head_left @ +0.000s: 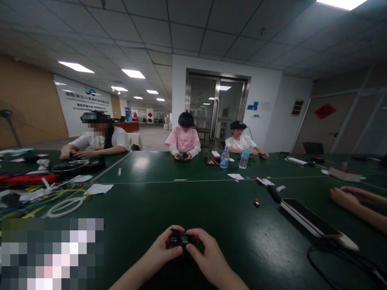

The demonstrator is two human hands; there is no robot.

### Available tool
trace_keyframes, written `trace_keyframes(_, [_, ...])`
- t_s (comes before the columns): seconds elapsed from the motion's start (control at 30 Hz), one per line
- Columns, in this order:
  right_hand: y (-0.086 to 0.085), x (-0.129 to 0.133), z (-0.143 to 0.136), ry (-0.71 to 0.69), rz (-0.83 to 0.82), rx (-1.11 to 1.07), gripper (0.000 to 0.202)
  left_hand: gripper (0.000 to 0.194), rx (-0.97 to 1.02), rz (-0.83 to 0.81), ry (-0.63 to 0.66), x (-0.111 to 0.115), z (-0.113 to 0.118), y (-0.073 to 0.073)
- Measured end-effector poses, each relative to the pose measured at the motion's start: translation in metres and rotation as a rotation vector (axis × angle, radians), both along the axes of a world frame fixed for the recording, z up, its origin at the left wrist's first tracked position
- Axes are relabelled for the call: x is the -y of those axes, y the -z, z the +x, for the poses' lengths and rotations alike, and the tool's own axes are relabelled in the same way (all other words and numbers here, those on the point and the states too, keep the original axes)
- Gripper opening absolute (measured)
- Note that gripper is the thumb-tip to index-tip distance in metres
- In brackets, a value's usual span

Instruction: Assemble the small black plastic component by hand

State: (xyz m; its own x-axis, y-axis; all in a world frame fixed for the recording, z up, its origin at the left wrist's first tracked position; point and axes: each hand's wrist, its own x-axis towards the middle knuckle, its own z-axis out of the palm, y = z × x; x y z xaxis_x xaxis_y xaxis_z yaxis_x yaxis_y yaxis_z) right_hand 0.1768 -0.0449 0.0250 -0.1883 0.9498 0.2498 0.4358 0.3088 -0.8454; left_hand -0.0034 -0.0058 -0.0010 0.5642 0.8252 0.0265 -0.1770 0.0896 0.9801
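Observation:
Low in the middle of the head view, a small black block-shaped part (183,239) is held just above the green table (145,209). My left hand (162,247) grips its left end between thumb and fingers. On the opposite end, my right hand (206,250) pinches it the same way. Its upper face shows a lighter, greyish patch in the middle; the exact kind is too small and dark to make out. Both thumbs lie on the near side, and the fingers hide the part's ends.
Tangled cables (65,206) and paper (99,189) lie at left. To the right are a small red item (256,202), a long black-topped device (310,217), a black cord (320,264) and another person's hands (347,198). Water bottles (224,158) and three seated people are across the table.

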Motion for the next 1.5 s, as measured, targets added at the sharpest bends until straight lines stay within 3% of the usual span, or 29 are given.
trace_keyframes(0.2, [-0.0044, 0.0023, 0.0003, -0.001, -0.011, -0.018, 0.027, 0.050, 0.029, -0.003, 0.018, 0.0005, -0.0009, 0.0004])
trace_keyframes(0.4, [-0.0051, 0.0029, -0.0004, -0.015, 0.008, -0.028, 0.026, 0.043, -0.069, 0.015, -0.009, 0.0003, 0.0000, -0.0052])
trace_keyframes(0.6, [-0.0041, 0.0013, -0.0007, -0.023, 0.043, -0.062, 0.025, 0.047, -0.038, 0.005, -0.003, -0.0011, -0.0013, 0.0004])
trace_keyframes(1.03, [-0.0033, 0.0001, 0.0022, -0.089, 0.024, -0.049, 0.021, 0.042, -0.064, 0.060, -0.007, 0.0007, -0.0010, -0.0051])
trace_keyframes(1.5, [-0.0064, 0.0014, -0.0024, -0.015, 0.010, 0.089, 0.019, 0.042, -0.089, 0.084, -0.031, 0.0028, 0.0017, -0.0063])
